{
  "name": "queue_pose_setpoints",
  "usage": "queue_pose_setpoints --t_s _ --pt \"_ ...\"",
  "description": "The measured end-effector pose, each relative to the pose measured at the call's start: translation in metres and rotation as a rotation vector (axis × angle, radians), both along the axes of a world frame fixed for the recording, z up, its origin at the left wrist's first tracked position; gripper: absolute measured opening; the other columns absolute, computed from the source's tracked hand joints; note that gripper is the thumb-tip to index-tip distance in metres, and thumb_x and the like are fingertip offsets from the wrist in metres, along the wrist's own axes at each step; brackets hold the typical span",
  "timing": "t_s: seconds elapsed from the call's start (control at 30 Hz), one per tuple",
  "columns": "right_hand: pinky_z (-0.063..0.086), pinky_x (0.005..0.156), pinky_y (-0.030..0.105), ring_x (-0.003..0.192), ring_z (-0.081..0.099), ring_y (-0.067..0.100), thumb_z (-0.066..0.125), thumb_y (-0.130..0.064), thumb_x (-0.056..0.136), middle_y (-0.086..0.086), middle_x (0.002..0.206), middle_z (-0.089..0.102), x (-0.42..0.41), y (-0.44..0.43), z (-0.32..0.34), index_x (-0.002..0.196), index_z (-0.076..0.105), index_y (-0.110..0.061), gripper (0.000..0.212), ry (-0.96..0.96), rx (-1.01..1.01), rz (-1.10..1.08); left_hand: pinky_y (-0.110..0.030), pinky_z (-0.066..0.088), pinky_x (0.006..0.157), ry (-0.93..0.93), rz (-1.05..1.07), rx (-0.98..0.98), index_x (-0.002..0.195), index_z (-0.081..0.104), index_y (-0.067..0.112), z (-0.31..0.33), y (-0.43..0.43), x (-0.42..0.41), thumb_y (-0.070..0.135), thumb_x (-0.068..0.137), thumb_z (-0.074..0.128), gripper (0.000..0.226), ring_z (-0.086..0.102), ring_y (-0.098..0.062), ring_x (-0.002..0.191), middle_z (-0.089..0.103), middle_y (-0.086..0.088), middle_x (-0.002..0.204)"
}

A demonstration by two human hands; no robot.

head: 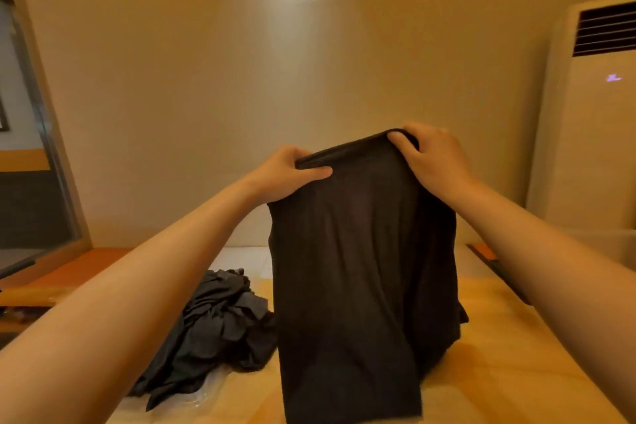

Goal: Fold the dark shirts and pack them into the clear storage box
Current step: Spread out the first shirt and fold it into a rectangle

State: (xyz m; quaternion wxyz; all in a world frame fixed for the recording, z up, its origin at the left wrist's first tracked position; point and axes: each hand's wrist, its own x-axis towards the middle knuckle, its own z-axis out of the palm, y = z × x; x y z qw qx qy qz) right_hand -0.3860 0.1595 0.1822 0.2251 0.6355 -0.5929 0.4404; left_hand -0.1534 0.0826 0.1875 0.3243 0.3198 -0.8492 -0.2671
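Cloth: shirt (358, 251) looks soft, light and limp; it should drape, not slip.
Where: hangs above table (499, 337), hem trailing beside pile (213, 317).
Left hand (289, 175): pinches top edge, fingers curled.
Right hand (433, 158): pinches other top corner.
Grip: top corners seem best.

Bare left hand (285, 175) and bare right hand (434, 162), forearms bare too, fingernails apparently short.

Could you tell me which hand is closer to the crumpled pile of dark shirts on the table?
Left. The left hand grips the top edge of the held shirt, above the pile; the right hand grips the same edge farther right.
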Motion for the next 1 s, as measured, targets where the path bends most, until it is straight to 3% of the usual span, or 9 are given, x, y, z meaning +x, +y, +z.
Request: queue_pose_setpoints --t_s 0.1,0.2,0.4,0.53,0.6,0.67,0.73,0.87,1.0 --pt "0.036 0.058 0.036 0.073 0.056 0.026 0.044 -0.043 0.099 0.004 0.076 0.06 -0.022 0.01 0.0 0.079 0.056 -0.019 0.034 -0.019 -0.02 -0.049 -0.026 0.054 0.066 0.07 -0.01 -0.042 0.083 0.069 0.018 0.003 0.0 -0.017 0.034 0.09 0.066 0.017 0.07 -0.017 0.075 0.071 0.0 0.078" --pt "0.042 0.062 0.04 0.074 0.057 0.026 0.043 -0.045 0.099 0.006 0.079 0.062 -0.042 0.011 -0.005 0.085 0.062 -0.011 0.041 -0.008 0.025 -0.081 -0.029 0.054 0.067 0.066 -0.01 -0.041 0.082 0.065 0.015 0.001 -0.007 -0.028 0.038 0.087 0.068 0.024 0.068 -0.018 0.075 0.071 -0.005 0.082" --pt "0.046 0.074 0.041 0.084 0.06 0.026 0.044 -0.039 0.1 0.008 0.089 0.067 -0.077 -0.021 -0.06 0.096 0.068 -0.009 0.038 -0.048 0.28 -0.032 -0.026 0.047 0.066 -0.285 0.023 0.073 0.085 0.064 0.008 -0.048 -0.049 -0.031 0.039 0.09 0.062 0.031 0.064 -0.022 0.08 0.067 -0.01 0.086" --pt "0.04 0.07 0.036 0.087 0.06 0.026 0.044 -0.036 0.101 0.007 0.09 0.068 -0.086 -0.065 -0.106 0.095 0.07 -0.013 0.035 -0.164 0.363 0.006 -0.023 0.043 0.06 -0.213 0.071 0.169 0.073 0.052 0.01 -0.081 -0.085 -0.028 0.033 0.089 0.065 0.031 0.059 -0.02 0.07 0.061 -0.011 0.078" --pt "0.038 0.065 0.035 0.082 0.058 0.025 0.043 -0.034 0.101 0.0 0.079 0.064 -0.081 -0.089 -0.109 0.08 0.067 -0.022 0.034 -0.258 0.358 0.04 -0.023 0.041 0.058 -0.18 0.112 0.12 0.071 0.047 0.013 -0.079 -0.101 -0.025 0.028 0.089 0.066 0.03 0.056 -0.016 0.067 0.058 -0.006 0.074" --pt "0.029 0.058 0.032 0.076 0.055 0.022 0.044 -0.034 0.101 -0.01 0.065 0.051 -0.071 -0.111 -0.094 0.063 0.051 -0.03 0.039 -0.313 0.301 0.052 -0.028 0.041 0.062 -0.112 0.165 -0.013 0.071 0.049 0.014 -0.063 -0.116 -0.021 0.022 0.088 0.068 0.027 0.054 -0.018 0.069 0.056 -0.004 0.072" --pt "0.027 0.06 0.031 0.077 0.053 0.018 0.044 -0.034 0.101 -0.012 0.067 0.05 -0.061 -0.127 -0.063 0.067 0.055 -0.03 0.036 -0.318 0.172 0.07 -0.03 0.04 0.064 0.062 0.22 -0.17 0.071 0.052 0.016 -0.033 -0.126 -0.014 0.019 0.086 0.07 0.024 0.052 -0.016 0.068 0.055 0.0 0.07" --pt "0.028 0.058 0.027 0.065 0.05 0.004 0.045 -0.033 0.101 -0.018 0.064 0.049 -0.033 -0.118 0.013 0.075 0.059 -0.031 0.03 -0.301 -0.189 0.139 -0.015 0.038 0.061 0.356 0.297 -0.508 0.079 0.06 0.014 0.027 -0.106 0.002 0.022 0.085 0.072 0.015 0.051 -0.003 0.068 0.055 0.011 0.072" --pt "0.031 0.057 0.013 0.062 0.048 -0.008 0.044 -0.032 0.101 -0.026 0.062 0.053 -0.01 -0.083 0.016 0.073 0.048 -0.04 0.029 -0.28 -0.265 0.232 -0.011 0.04 0.057 0.382 0.269 -0.507 0.083 0.062 0.017 0.019 -0.061 0.012 0.027 0.086 0.07 0.013 0.053 -0.002 0.068 0.058 0.009 0.073"
